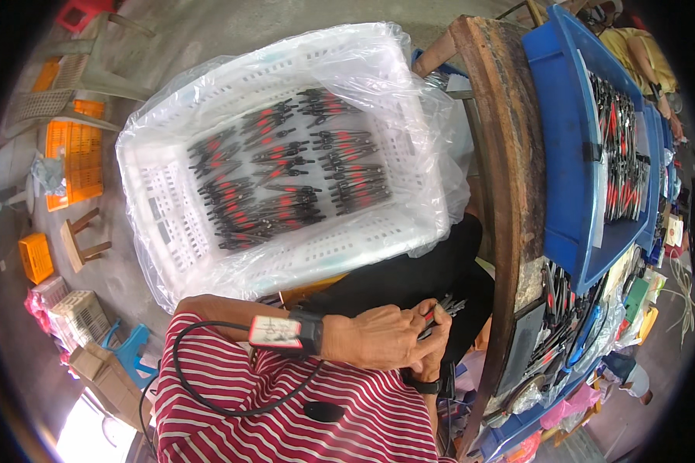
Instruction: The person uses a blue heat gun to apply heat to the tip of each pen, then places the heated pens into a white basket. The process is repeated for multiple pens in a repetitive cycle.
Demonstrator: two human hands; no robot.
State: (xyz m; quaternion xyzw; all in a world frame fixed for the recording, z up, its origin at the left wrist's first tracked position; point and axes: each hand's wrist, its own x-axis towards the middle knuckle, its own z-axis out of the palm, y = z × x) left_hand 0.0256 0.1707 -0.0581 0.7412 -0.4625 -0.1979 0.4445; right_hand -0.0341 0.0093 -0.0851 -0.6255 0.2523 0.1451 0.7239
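Observation:
In front of my lap, both of my hands are together. My left hand (pixel 374 337) reaches across with curled fingers, pressing on a small bunch of slim black-and-red pieces (pixel 429 318). My right hand (pixel 434 345) is wrapped round the same bunch from the other side. Thin grey metal-looking ends (pixel 453 305) stick out beyond the fingers; the rest is hidden, and their exact kind is unclear. Just beyond my hands, a white perforated crate (pixel 166 224) lined with clear plastic holds rows of similar black-and-red pieces (pixel 286 204).
At the right runs a wooden bench edge (pixel 510 154). On the bench sits a blue bin (pixel 564 154) of such pieces, with a loose pile (pixel 552 324) nearer me. Orange crates (pixel 77 158), a wooden stool (pixel 81 239) and cardboard boxes (pixel 108 382) stand at the left. Another person (pixel 641 58) is at the far right.

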